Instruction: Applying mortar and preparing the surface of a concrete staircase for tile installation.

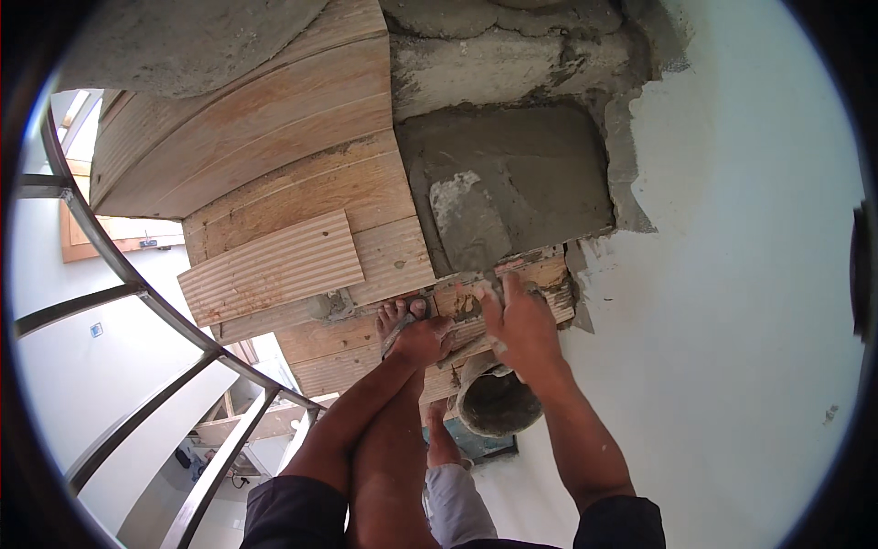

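Note:
My right hand (526, 325) grips the handle of a trowel (471, 224) whose blade lies flat on wet grey mortar (558, 165). The mortar fills a stair tread, and part of the blade is smeared with it. Beside my bare foot (398, 311), my left hand (425, 340) is closed with its fingers curled. What it may hold is hidden. Just below my right hand sits a mortar-crusted bucket (476, 373), dark inside.
Wood-look tiles (293, 169) cover the steps at left, with one loose ridged tile (274, 265) on top. A metal railing (169, 316) curves along the left. The white wall (722, 320) bounds the right. Another person's leg (448, 476) shows below.

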`<action>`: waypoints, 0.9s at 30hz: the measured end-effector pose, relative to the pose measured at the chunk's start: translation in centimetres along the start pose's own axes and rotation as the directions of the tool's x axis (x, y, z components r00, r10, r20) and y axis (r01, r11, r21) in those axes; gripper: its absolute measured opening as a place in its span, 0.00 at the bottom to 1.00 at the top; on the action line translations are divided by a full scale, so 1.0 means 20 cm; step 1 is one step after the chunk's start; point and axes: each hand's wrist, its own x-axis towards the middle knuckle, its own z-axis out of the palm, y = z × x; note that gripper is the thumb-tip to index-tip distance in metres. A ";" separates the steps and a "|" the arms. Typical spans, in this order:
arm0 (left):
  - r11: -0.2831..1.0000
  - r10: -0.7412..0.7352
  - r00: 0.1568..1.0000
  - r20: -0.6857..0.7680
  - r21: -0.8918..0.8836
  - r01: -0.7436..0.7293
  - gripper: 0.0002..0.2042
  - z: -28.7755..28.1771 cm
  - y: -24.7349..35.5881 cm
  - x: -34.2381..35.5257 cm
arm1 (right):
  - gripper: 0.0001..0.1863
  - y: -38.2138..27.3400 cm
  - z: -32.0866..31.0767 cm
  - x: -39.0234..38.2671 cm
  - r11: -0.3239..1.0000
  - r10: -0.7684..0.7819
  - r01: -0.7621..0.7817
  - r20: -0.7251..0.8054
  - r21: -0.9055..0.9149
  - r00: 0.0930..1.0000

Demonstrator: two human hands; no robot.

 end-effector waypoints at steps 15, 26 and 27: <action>0.911 0.144 0.990 0.007 -0.391 -0.130 0.18 0.24 -0.10 0.02 | 0.17 0.46 -0.31 0.33 0.881 -0.010 -0.072 -0.171 -0.467 0.985; 0.916 0.184 0.983 -0.014 -0.359 -0.176 0.18 0.28 -0.09 0.03 | 0.18 0.29 -0.19 0.42 0.977 -0.210 0.210 -0.010 -0.028 0.978; 0.932 0.187 0.979 -0.078 -0.302 -0.202 0.18 0.29 -0.12 0.02 | 0.18 0.20 -0.18 0.39 0.973 -0.223 0.227 0.071 -0.044 0.972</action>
